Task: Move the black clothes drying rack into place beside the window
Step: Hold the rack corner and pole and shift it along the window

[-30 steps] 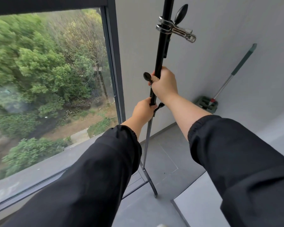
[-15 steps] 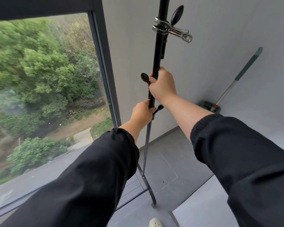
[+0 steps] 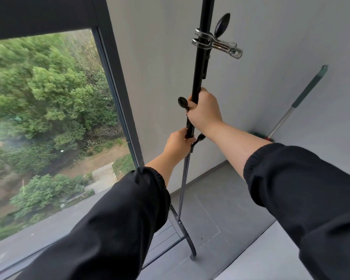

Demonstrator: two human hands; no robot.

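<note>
The black clothes drying rack (image 3: 200,63) shows as one upright black pole with black knobs and a thinner grey lower tube ending in a curved foot on the floor. My right hand (image 3: 205,113) is closed around the pole just below the upper knob. My left hand (image 3: 179,143) grips it lower, where the black tube meets the grey one. A metal clothes peg (image 3: 216,44) is clamped on the pole above my hands. The large window (image 3: 49,118) fills the left side, its dark frame close to the pole.
A mop (image 3: 297,102) with a green handle leans in the corner of the grey wall at the right. Grey floor tiles (image 3: 220,209) lie beneath the rack's foot. A pale raised ledge (image 3: 261,259) runs at the lower right. Trees and a path show outside the glass.
The view has swung right, so the window frame sits further left. The pole and both hands have stayed together, and the rack's foot stands nearer the wall.
</note>
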